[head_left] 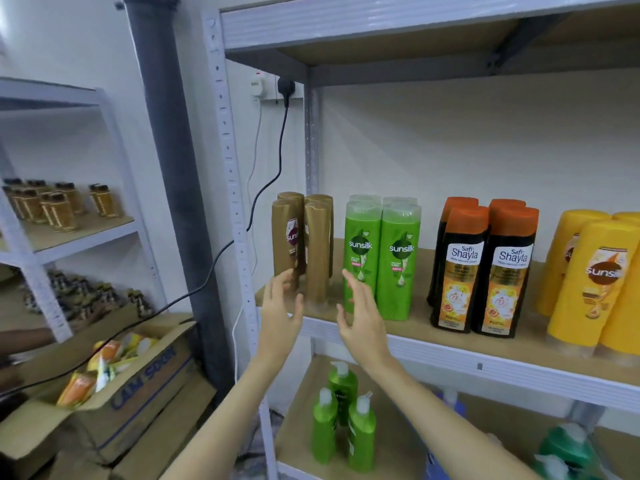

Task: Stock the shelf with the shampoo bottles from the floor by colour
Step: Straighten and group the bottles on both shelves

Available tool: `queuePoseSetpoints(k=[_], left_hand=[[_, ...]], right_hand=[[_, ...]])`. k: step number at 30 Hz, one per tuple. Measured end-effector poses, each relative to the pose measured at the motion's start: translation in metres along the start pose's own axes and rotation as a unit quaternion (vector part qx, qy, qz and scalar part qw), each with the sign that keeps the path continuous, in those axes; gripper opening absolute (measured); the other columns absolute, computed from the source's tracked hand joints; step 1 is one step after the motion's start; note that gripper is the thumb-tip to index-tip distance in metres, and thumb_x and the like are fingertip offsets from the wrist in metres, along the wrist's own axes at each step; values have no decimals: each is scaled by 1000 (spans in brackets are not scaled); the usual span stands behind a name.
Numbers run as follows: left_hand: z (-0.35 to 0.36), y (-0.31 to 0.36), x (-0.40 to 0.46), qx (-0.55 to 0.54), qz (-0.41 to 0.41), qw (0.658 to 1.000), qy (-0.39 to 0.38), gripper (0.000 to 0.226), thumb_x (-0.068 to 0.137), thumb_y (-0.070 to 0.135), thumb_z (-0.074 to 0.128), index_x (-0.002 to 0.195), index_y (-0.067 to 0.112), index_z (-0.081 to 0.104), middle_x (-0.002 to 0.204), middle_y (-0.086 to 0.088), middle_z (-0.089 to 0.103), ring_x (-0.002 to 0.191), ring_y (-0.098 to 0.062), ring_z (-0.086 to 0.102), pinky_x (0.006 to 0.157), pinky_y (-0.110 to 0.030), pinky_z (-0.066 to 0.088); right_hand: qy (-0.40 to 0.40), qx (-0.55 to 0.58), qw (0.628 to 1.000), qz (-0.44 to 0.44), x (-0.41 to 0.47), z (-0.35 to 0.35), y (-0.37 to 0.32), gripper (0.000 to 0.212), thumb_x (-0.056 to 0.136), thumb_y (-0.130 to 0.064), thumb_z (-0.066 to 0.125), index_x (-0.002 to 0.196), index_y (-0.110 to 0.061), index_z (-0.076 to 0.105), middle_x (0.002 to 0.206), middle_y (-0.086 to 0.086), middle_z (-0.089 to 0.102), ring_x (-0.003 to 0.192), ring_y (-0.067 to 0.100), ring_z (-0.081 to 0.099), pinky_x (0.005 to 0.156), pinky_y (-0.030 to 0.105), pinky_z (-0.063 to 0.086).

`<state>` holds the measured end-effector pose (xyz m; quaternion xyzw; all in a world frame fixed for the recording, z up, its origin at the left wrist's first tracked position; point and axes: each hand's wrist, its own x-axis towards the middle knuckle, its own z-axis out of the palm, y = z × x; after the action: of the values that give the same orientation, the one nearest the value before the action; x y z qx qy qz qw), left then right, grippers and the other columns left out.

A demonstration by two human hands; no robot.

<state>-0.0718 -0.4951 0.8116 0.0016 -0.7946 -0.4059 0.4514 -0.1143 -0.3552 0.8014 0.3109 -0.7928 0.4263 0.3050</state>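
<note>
Your left hand [281,311] and right hand [360,315] are both raised with fingers spread and palms facing each other, holding nothing. Just beyond your left fingertips stand the brown Sunsilk bottles [302,242], four in a tight block at the left end of the shelf board [415,336], caps down, one showing a maroon label. Just past your right fingertips stand the green Sunsilk bottles [382,258], clear-capped, white logo forward. Further to the right of that hand stand the black Safi Shayla bottles [483,268] with orange caps, then the yellow Sunsilk bottles [588,282]. Below your forearms, green pump bottles [343,415] sit on the lower shelf.
</note>
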Motion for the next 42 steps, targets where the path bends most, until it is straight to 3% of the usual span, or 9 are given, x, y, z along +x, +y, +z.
queuePoseSetpoints(k=[2,10,13,16,19,27,35,39,42], left_hand=[[-6,-4,5,-14,-37,999,11,45,89,5,55,130,13,41,121,-3,48,111,-11,48,96,-35,46],[-7,-44,49,-43,-114,989,-81,81,79,12,70,142,22,20,147,-5,30,132,-21,35,111,-40,33],[-5,-69,58,-51,-123,982,-136,94,75,16,75,144,33,13,142,-3,34,128,-21,41,106,-45,39],[-1,-87,65,-64,-120,978,-160,101,72,20,78,143,40,9,127,5,43,116,-16,50,99,-44,46],[4,-97,69,-86,-109,976,-170,103,71,20,78,142,43,8,120,7,48,109,-14,55,94,-41,50],[8,-108,68,-140,-115,966,-183,77,83,-1,61,139,24,15,123,-4,48,110,-17,56,99,-43,47],[5,-104,66,-123,-81,974,-174,104,73,9,75,143,30,1,132,3,37,121,-15,44,99,-28,42],[8,-106,66,-111,-106,975,-157,107,74,6,73,131,58,-2,120,8,46,119,-22,47,104,-41,40],[6,-105,66,-119,-96,974,-170,103,76,2,70,129,60,2,114,20,46,115,-16,50,101,-49,43]], right_hand=[[-38,21,998,34,5,9,-10,66,90,-13,53,144,-31,21,129,-2,44,96,15,55,76,25,47],[-110,135,966,192,47,40,-7,87,86,-9,59,148,-23,0,152,4,22,137,20,30,107,22,24],[-106,134,970,172,53,52,1,95,82,-3,59,147,-29,-4,152,4,27,133,20,39,110,36,34],[-65,143,976,150,50,61,3,95,80,0,56,145,-40,0,147,-5,37,122,18,51,103,33,42],[-13,162,976,146,45,70,2,93,80,3,57,141,-45,4,141,-22,33,130,7,42,108,29,37],[118,63,980,147,32,99,-7,84,82,-16,67,144,-33,13,127,-15,34,120,-1,30,105,20,24],[28,116,987,105,37,91,7,87,81,-3,55,145,-25,0,148,-21,9,136,-15,9,109,5,14],[19,100,989,105,36,89,6,86,82,-2,60,146,-26,8,136,-23,28,125,-23,21,102,0,19],[29,68,992,101,33,93,4,86,83,-15,65,146,-37,10,128,-2,41,122,-4,37,103,10,30]])
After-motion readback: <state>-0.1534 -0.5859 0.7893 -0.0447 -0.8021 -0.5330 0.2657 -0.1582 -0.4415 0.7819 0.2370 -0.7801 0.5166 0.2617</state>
